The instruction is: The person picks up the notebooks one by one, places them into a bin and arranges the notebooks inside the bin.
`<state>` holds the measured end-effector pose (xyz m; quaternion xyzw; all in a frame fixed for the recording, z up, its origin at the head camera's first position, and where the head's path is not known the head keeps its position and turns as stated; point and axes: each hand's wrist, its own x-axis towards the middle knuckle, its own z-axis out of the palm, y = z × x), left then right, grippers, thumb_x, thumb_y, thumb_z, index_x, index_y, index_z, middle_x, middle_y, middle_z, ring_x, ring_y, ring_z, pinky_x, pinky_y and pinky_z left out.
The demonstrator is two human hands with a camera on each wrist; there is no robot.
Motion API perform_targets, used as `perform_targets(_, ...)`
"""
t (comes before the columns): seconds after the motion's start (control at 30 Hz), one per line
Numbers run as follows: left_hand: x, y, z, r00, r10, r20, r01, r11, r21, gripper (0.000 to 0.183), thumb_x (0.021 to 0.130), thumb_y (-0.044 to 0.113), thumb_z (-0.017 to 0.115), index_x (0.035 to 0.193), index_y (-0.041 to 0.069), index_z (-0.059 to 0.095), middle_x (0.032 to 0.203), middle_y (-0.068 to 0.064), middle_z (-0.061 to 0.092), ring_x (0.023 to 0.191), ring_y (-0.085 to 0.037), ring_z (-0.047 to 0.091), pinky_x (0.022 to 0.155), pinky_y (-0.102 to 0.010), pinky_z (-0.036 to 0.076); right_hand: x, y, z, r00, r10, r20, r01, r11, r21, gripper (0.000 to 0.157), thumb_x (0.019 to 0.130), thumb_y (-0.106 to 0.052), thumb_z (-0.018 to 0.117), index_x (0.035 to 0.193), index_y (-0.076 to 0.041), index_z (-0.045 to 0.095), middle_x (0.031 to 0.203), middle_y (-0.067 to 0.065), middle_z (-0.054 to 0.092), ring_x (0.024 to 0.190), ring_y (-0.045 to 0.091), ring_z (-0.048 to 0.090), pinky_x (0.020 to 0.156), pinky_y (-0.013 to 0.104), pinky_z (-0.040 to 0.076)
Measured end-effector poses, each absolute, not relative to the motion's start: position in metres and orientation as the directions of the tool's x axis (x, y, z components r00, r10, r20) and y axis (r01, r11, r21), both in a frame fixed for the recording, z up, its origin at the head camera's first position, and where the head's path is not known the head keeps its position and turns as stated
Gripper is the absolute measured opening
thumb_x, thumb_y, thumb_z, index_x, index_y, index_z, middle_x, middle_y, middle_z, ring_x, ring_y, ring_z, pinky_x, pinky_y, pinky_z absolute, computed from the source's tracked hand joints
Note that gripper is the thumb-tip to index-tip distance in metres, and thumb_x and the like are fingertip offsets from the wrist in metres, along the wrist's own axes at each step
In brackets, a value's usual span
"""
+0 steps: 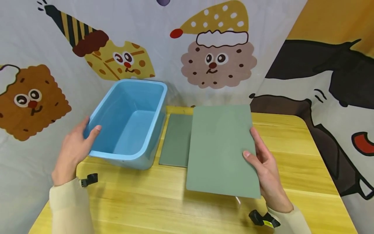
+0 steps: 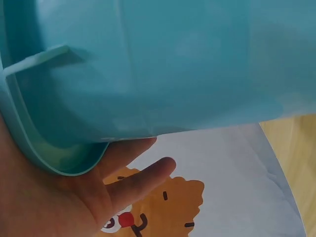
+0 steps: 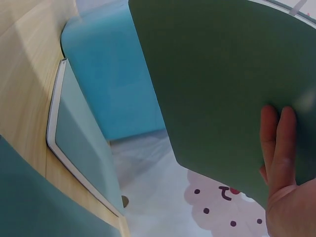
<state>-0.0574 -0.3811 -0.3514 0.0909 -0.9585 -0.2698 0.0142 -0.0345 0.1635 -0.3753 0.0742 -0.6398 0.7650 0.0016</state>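
Note:
A light blue plastic bin (image 1: 122,155) stands tilted at the table's left rear, with nothing inside it. My left hand (image 1: 74,148) grips its left rim, thumb hooked over the edge and fingers (image 2: 138,180) under the lip outside the bin's wall (image 2: 173,64). My right hand (image 1: 264,162) holds a flat green book (image 1: 222,146) by its right edge, thumb on top and fingers (image 3: 279,143) beneath, lifted a little above the table. A second, darker green book (image 1: 176,139) lies flat on the table between the bin and the held one, seen edge-on in the right wrist view (image 3: 79,138).
The yellow wooden table (image 1: 163,201) is small, with rounded corners. A cloth backdrop (image 1: 213,58) printed with cartoon biscuits hangs close behind the table and along both sides. In the right wrist view the bin (image 3: 118,79) stands just past the lying book.

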Motion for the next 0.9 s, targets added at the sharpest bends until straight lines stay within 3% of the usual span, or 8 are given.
perform_targets(0.2, -0.048, -0.374, -0.356, -0.991, -0.099, 0.086, -0.044, 0.871, 0.489, 0.079, 0.11, 0.052, 0.037, 0.166, 0.004, 0.008, 0.171, -0.023, 0.003, 0.153, -0.055, 0.01, 0.112, -0.079, 0.014, -0.033, 0.159, -0.373, -0.985, -0.101, 0.139, -0.118, -0.19, -0.975, 0.069, 0.104, 0.005, 0.052, 0.165, -0.018, 0.03, 0.174, -0.001, 0.015, 0.156, 0.018, 0.02, 0.109, 0.018, 0.041)
perform_targets(0.4, -0.04, -0.37, -0.362, -0.982, -0.025, 0.188, 0.069, 0.875, 0.479, 0.073, 0.111, 0.045, 0.039, 0.166, 0.005, 0.013, 0.174, -0.014, -0.001, 0.159, -0.037, -0.005, 0.119, -0.072, 0.005, -0.036, 0.15, -0.365, -0.98, -0.111, 0.168, -0.145, -0.186, -0.972, 0.068, 0.104, 0.004, 0.054, 0.164, -0.017, 0.031, 0.173, -0.001, 0.018, 0.158, 0.016, 0.014, 0.117, 0.019, 0.031)
perform_targets(0.57, -0.039, -0.367, -0.363, -0.983, -0.015, 0.181, 0.074, 0.877, 0.475, 0.072, 0.112, 0.047, 0.034, 0.165, 0.001, 0.014, 0.173, -0.018, 0.001, 0.159, -0.038, -0.004, 0.12, -0.069, 0.004, -0.04, 0.134, -0.355, -0.976, -0.104, 0.191, -0.17, -0.19, -0.967, 0.067, 0.103, 0.004, 0.055, 0.163, -0.017, 0.033, 0.172, -0.003, 0.021, 0.159, 0.015, 0.008, 0.123, 0.023, 0.018)
perform_targets(0.8, -0.038, -0.365, -0.361, -0.99, -0.048, 0.13, 0.02, 0.881, 0.472, 0.076, 0.112, 0.051, 0.031, 0.165, 0.0, 0.011, 0.172, -0.018, -0.002, 0.158, -0.04, -0.003, 0.116, -0.075, 0.008, -0.05, 0.106, -0.346, -0.971, -0.125, 0.201, -0.172, -0.211, -0.962, 0.069, 0.103, 0.002, 0.056, 0.164, -0.018, 0.031, 0.171, -0.007, 0.022, 0.159, 0.013, 0.008, 0.128, 0.04, 0.001)
perform_targets(0.9, -0.038, -0.366, -0.362, -0.991, -0.055, 0.119, 0.008, 0.883, 0.469, 0.077, 0.112, 0.052, 0.029, 0.164, -0.001, 0.012, 0.172, -0.019, 0.0, 0.158, -0.041, -0.003, 0.115, -0.076, 0.009, -0.056, 0.091, -0.344, -0.965, -0.14, 0.222, -0.183, -0.247, -0.952, 0.07, 0.102, 0.002, 0.056, 0.165, -0.017, 0.029, 0.171, -0.008, 0.021, 0.158, 0.011, 0.01, 0.127, 0.037, 0.005)
